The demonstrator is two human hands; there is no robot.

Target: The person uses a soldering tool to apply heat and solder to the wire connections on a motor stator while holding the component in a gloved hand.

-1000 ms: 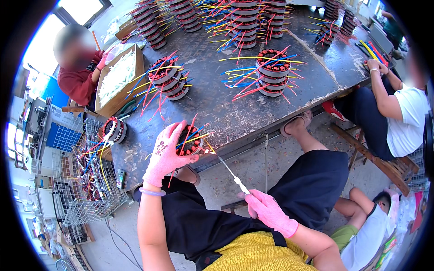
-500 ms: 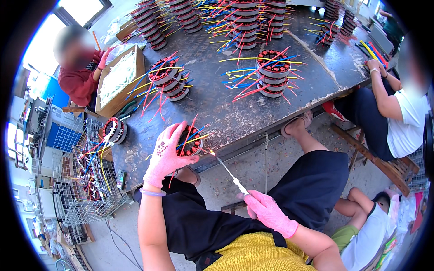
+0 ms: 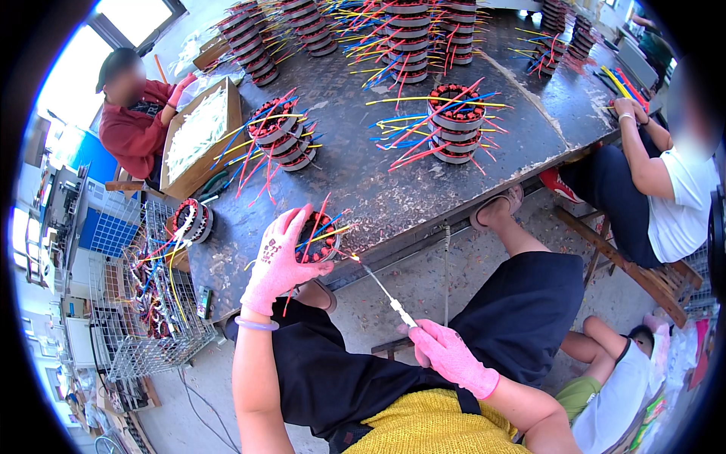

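In a pink glove, my left hand (image 3: 277,261) is wrapped round a motor stator (image 3: 324,246) at the table's near edge. Red, blue and yellow wires stick out of the stator, and its lower side is hidden. My right hand (image 3: 454,356), gloved in pink too, is closed on a white-handled wand (image 3: 398,308) with a thin metal neck. A small orange flame or glow shows at the wand's tip, close to a wire end on the stator's right side. The wand's rear end is hidden inside my fist.
Short stacks of wired stators (image 3: 457,125) stand on the dark table (image 3: 363,189), with taller stacks (image 3: 408,45) behind. One stator (image 3: 193,219) lies near the left corner. A box (image 3: 198,132), a wire basket (image 3: 155,333) and a co-worker are left; another person sits right.
My hands, the stator and the wand hold nearly the same position. The co-worker at the left has shifted a little.
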